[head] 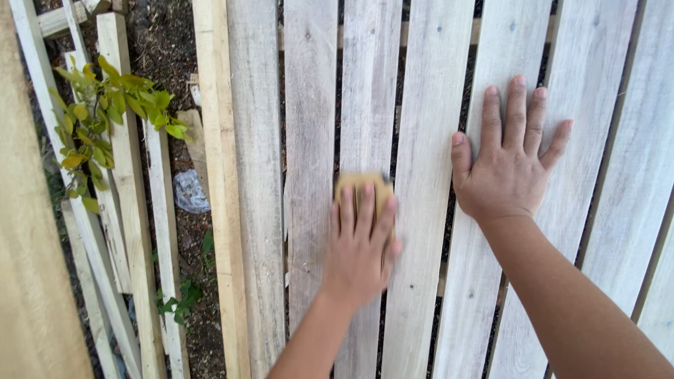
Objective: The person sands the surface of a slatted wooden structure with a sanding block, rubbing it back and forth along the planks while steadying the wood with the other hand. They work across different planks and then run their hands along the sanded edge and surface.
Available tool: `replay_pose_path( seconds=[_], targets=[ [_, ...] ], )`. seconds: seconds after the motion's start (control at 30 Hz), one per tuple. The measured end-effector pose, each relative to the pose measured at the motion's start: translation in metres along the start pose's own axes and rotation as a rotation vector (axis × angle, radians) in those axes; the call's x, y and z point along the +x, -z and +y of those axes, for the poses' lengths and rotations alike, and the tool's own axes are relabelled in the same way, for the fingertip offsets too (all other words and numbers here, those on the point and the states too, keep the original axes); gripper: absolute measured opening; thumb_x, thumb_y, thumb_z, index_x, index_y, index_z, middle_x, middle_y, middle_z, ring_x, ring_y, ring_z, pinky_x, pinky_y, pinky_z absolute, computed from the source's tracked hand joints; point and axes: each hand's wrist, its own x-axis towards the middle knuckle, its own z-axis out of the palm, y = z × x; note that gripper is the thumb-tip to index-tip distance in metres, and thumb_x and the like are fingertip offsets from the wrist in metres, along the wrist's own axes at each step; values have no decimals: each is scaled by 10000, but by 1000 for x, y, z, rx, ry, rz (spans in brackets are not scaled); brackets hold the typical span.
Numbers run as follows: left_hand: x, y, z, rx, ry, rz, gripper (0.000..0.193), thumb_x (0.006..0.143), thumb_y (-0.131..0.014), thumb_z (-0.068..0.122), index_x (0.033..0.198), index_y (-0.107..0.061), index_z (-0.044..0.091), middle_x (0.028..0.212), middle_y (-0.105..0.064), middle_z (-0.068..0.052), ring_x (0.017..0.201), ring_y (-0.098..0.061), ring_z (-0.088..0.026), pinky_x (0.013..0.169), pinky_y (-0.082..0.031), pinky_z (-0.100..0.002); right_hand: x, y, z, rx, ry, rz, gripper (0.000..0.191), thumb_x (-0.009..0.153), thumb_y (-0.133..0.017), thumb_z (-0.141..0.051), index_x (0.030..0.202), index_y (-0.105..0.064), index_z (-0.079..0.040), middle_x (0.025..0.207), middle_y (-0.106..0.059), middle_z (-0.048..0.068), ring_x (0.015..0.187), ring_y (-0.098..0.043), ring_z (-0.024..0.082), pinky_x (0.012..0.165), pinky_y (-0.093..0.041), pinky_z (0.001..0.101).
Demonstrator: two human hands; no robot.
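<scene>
While both forearms reach in from the lower edge, the left hand [361, 245] lies flat, fingers together, pressing a tan sanding block [364, 191] against a pale wooden slat [366, 91]. The block shows only above the fingertips, and the hand is slightly blurred. The right hand [507, 158] rests empty, fingers spread wide, palm down across two neighbouring slats [491, 295] to the right, apparently bracing the panel. Judged from this, the sanding of the slat face is in hand; the next stroke calls for even pressure along the grain, with the bracing hand kept clear of the block's path.

Beyond the slatted panel [260, 175], dark soil [165, 49] shows through the gaps. To the left, narrower strips of a second frame [133, 210] lie on the ground, with a leafy green-yellow sprig [105, 105] over them. A crumpled clear plastic wrapper [189, 191], grey-white, lies on the soil between the strips and the panel. No label or sign can be made out.
</scene>
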Motion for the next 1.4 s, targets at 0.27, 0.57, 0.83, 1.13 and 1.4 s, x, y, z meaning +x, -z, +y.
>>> replay_pose_path(
  seconds=[0.27,0.57,0.83,1.13,1.4],
  targets=[
    [231,68,-34,205,184,-4,630,1151,-196,528,1697,-53,248,1760,-10,-116,1620,-3,-402,1342,-51,-533,0,1,-2,-15,5,-8,718,1077,-234,-538,1654,-266,-111,1740,-112,149,1609,-8,327,1226,112,600],
    [74,33,-7,265,86,-143,633,1118,-143,498,1644,35,194,1730,52,-111,1592,35,-374,1316,-34,-513,-2,-3,3,-8,10,-23,731,1070,-214,-545,1653,-235,-105,1738,-89,141,1597,6,318,1218,112,601],
    [-43,-3,23,79,75,-41,671,1074,-118,501,1625,77,169,1694,88,-126,1533,57,-423,1231,-34,-556,29,11,0,-73,79,-49,687,1081,-217,-554,1467,-360,-4,1621,-207,269,1610,32,409,1279,63,577],
    [194,51,-30,175,153,-30,641,1127,-178,517,1675,11,244,1743,68,-76,1591,82,-378,1326,-26,-526,42,13,-4,-49,33,-25,761,1060,-220,-599,1656,-246,-127,1733,-89,170,1594,2,346,1257,46,568],
    [75,43,-2,16,60,146,612,1106,-107,485,1642,57,239,1730,96,-51,1611,53,-362,1343,-53,-563,44,12,-6,-47,42,-16,748,1064,-225,-594,1654,-250,-134,1729,-94,161,1595,-15,328,1257,49,555]
  ],
)
